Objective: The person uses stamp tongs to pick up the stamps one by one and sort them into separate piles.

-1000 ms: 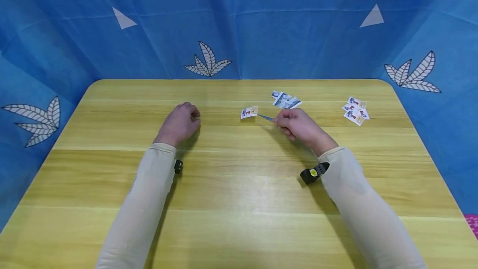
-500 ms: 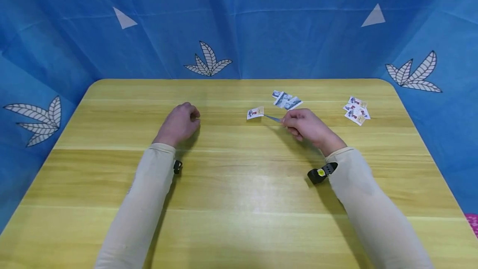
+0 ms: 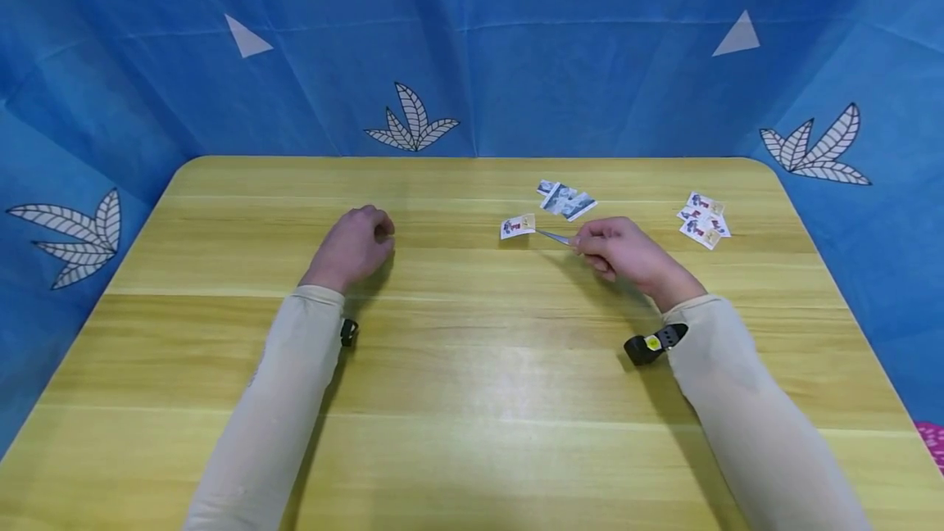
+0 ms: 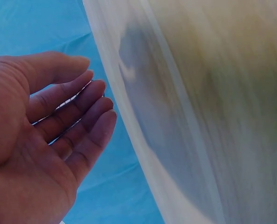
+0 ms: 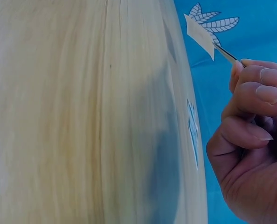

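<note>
My right hand (image 3: 628,254) pinches a pair of metal tweezers (image 3: 555,237) above the table. At the tips of the tweezers is a small stamp-like paper picture (image 3: 518,226), white with red, blue and yellow print. From below, the right wrist view shows the picture's plain back (image 5: 200,37) raised off the table, with fingers curled round the tweezers (image 5: 227,54). My left hand (image 3: 350,249) is over the left half of the table, its fingers loosely bent. In the left wrist view, that hand's palm (image 4: 40,154) holds nothing.
Several blue-grey paper pictures (image 3: 566,200) overlap on the table behind the tweezers. Further right lies an overlapping group of colourful pictures (image 3: 703,221) like the held one. A blue printed curtain (image 3: 590,80) hangs behind the wooden table (image 3: 472,367).
My right hand has moved steadily to the right, carrying the tweezers and the paper picture with it. The left hand has hardly moved. Both groups of pictures lie as before.
</note>
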Demonstrator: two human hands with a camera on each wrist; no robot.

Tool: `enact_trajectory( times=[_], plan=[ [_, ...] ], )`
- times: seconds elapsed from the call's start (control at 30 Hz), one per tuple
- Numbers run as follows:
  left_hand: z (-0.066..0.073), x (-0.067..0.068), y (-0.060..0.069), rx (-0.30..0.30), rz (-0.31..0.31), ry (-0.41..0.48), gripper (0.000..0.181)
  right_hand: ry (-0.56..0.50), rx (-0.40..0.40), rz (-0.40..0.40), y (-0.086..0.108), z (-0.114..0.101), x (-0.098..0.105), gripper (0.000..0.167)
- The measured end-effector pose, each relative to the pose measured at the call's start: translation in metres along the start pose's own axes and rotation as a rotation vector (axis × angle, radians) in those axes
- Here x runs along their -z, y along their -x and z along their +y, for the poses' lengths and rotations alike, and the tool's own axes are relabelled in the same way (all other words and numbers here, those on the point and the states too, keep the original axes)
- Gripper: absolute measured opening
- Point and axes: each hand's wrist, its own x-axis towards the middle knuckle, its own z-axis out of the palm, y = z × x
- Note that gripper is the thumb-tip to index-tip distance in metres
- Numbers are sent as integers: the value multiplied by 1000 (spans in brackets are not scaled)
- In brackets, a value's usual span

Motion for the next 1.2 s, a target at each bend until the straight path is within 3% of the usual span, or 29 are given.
enact_trajectory(
  times=[0.47, 1.2],
  plan=[
    [-3, 1, 6, 13, -26, 20, 24, 22, -4, 2, 10, 10, 11, 26],
    [-3, -1, 3, 1, -26, 11, 25, 51, -12, 17, 25, 21, 25, 27]
  ],
)
